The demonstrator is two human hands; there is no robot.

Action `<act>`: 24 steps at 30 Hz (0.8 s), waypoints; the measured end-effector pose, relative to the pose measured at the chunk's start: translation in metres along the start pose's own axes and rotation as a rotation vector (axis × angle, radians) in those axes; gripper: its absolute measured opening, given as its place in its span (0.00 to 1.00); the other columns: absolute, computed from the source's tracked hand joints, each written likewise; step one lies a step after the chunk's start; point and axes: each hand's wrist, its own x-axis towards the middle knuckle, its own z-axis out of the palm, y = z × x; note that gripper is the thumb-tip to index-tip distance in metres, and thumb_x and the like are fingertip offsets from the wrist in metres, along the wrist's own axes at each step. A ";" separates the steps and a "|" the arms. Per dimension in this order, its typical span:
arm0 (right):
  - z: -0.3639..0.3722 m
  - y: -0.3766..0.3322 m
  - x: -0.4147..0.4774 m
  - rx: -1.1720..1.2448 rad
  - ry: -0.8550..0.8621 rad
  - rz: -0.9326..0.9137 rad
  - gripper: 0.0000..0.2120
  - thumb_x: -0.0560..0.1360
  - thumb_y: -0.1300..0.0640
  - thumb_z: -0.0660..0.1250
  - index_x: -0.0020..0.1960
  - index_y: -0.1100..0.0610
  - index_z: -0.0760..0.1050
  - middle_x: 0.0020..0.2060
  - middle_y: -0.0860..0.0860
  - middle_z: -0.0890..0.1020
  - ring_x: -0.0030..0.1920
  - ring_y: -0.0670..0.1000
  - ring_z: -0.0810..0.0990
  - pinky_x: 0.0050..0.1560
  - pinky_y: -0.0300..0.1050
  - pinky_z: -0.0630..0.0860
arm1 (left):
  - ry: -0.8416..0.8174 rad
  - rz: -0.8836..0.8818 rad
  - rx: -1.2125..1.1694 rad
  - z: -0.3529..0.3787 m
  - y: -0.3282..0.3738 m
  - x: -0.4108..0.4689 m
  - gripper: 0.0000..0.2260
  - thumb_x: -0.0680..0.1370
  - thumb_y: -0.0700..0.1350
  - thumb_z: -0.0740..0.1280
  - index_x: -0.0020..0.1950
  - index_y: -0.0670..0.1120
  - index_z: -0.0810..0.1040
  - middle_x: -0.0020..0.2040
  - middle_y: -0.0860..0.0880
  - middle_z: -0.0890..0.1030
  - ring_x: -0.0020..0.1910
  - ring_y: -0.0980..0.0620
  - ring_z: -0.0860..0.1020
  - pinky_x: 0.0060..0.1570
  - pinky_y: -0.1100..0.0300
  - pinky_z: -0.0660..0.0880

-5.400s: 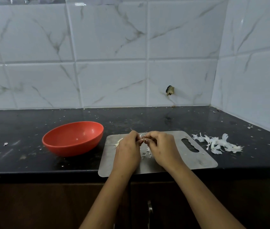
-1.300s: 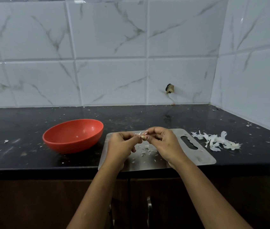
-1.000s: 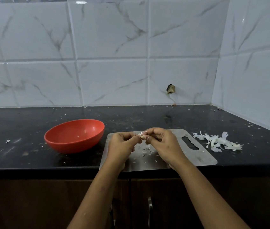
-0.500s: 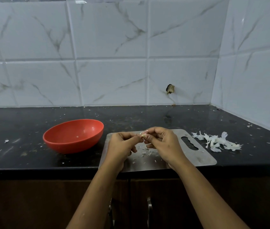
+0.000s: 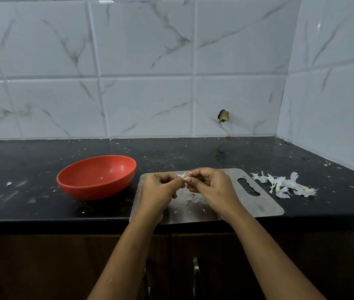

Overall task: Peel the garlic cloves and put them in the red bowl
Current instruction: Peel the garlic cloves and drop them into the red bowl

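Left hand (image 5: 158,190) and right hand (image 5: 214,189) pinched 1 garlic clove (image 5: 186,179) between them over the steel board (image 5: 260,205); the red bowl (image 5: 94,191) sat leftward, nearer my left hand.

I see a speckled black countertop (image 5: 193,152) spanning mid-frame, carrying a red bowl (image 5: 93,191) left of centre, a steel cutting board (image 5: 264,204) just beside it, and garlic skins (image 5: 284,185) heaped at right.

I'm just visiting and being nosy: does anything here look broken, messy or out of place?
Yes. A wall tile has a dark chipped hole with a brownish streak running down from it. Papery garlic skins lie heaped on the black counter right of the metal board, and small flakes litter the board.
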 end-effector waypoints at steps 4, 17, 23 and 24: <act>0.000 -0.005 -0.003 -0.118 -0.064 -0.040 0.10 0.74 0.62 0.71 0.56 0.58 0.82 0.46 0.51 0.86 0.47 0.45 0.84 0.52 0.41 0.81 | 0.002 0.007 0.018 0.000 0.001 -0.001 0.06 0.74 0.36 0.69 0.37 0.39 0.82 0.22 0.54 0.74 0.22 0.60 0.68 0.24 0.69 0.63; -0.008 -0.009 -0.002 0.272 0.009 0.106 0.07 0.73 0.63 0.71 0.51 0.58 0.82 0.43 0.51 0.86 0.43 0.47 0.84 0.42 0.39 0.80 | 0.021 -0.007 0.144 0.003 0.001 -0.002 0.05 0.73 0.38 0.69 0.40 0.38 0.82 0.22 0.56 0.74 0.21 0.61 0.69 0.23 0.73 0.63; -0.010 -0.005 -0.001 0.315 -0.017 0.127 0.10 0.75 0.65 0.69 0.55 0.58 0.81 0.37 0.52 0.83 0.39 0.47 0.81 0.43 0.38 0.78 | 0.022 0.002 0.225 0.004 0.001 -0.003 0.01 0.72 0.37 0.72 0.43 0.41 0.83 0.36 0.47 0.82 0.24 0.65 0.74 0.25 0.74 0.69; -0.009 -0.005 -0.001 0.313 -0.015 0.122 0.10 0.75 0.65 0.69 0.55 0.58 0.81 0.37 0.53 0.83 0.39 0.47 0.81 0.42 0.37 0.78 | 0.016 0.001 0.234 0.004 0.000 -0.002 0.02 0.72 0.36 0.73 0.43 0.42 0.83 0.36 0.48 0.83 0.25 0.64 0.75 0.26 0.73 0.70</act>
